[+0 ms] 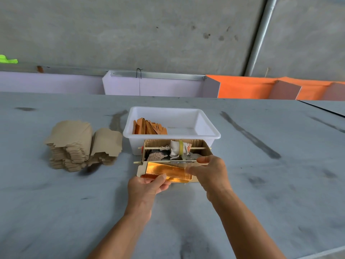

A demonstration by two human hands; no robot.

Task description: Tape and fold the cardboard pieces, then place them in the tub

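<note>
A flat cardboard piece [164,171] with a shiny gold inner face lies in front of me, just before a small cardboard tape stand [205,144]. My left hand [149,184] grips its near left edge, thumb on top. My right hand [211,171] pinches a clear strip of tape [184,166] at the piece's right end, below the stand. A tape roll [180,146] wrapped in cloth hangs on a stick across the stand. Behind it stands the white tub [212,135], holding several folded orange pieces [149,127] at its left side.
Two stacks of unfolded brown cardboard blanks [82,146] sit to the left of the tub on the grey table [261,184]. Lilac and orange panels [242,86] run along the table's far edge, before a concrete wall.
</note>
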